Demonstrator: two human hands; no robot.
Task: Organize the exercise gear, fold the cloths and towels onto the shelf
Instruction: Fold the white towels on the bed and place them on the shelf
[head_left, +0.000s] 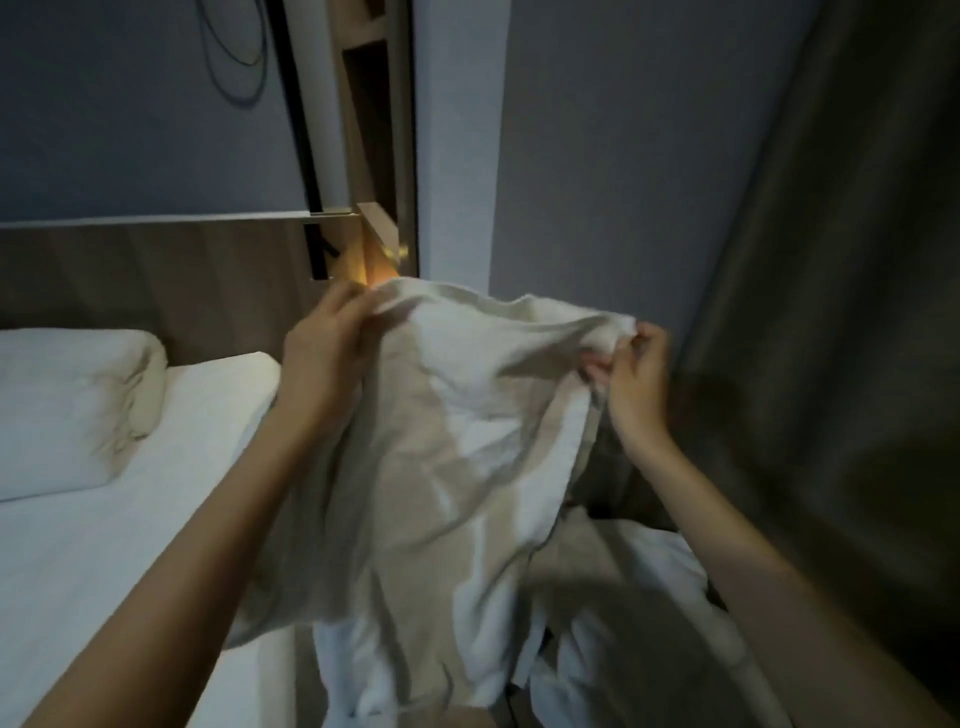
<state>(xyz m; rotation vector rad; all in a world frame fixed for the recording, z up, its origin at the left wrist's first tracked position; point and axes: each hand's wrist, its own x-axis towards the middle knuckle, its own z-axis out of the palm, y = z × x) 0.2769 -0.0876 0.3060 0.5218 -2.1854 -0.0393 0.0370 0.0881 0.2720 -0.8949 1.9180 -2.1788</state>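
One wide-angle camera on the person's head is looking forward and down, facing the grey wall (597, 156). It is sitting close behind the left hand (322, 353) and right hand (631, 379), which are holding the towel (467, 441) mid-frame, with the bed (104, 545) lying left and the curtain (831, 312) hanging right.

We can read no text, label, brand, number or sign. The towel (467, 426) held between our left hand (322, 343) and right hand (631, 374) shows only plain pale cloth, and the surroundings beyond the hands are dim and blurred.
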